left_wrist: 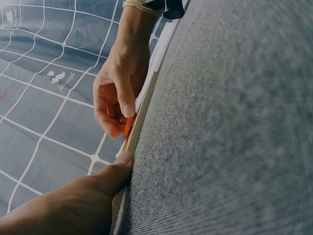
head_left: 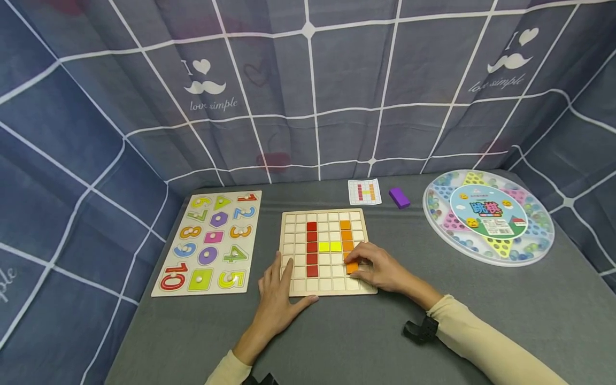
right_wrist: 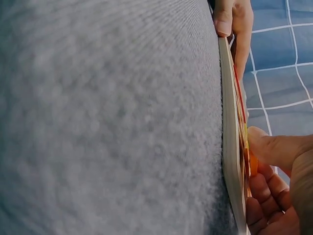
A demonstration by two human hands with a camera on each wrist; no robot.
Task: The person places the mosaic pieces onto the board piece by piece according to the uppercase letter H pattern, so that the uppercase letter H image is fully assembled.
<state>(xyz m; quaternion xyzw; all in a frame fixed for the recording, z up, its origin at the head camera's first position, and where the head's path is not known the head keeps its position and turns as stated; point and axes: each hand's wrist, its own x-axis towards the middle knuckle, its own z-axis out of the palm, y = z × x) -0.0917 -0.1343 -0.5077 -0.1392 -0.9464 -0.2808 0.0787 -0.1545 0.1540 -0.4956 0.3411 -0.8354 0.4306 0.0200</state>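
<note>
A square wooden grid board [head_left: 329, 287] lies on the grey cloth. On it are a column of red tiles [head_left: 312, 247], two yellow tiles [head_left: 329, 246] and a column of orange tiles [head_left: 346, 235]. My right hand [head_left: 380, 269] pinches an orange tile [right_wrist: 253, 164] between thumb and fingers at the lower end of the orange column. Along the board's left side rests my left hand [head_left: 278, 297], fingers straight and spread, its thumb touching the front edge. Beyond the board lies a small pattern card [head_left: 356, 199] with red, yellow and orange squares.
A purple block [head_left: 399, 198] lies right of the card. To the left is a number-and-shape puzzle board [head_left: 226, 219]. A round clear case [head_left: 491, 255] with colourful marbles sits at the right. Grid-patterned curtain [head_left: 346, 133] surrounds the back and sides.
</note>
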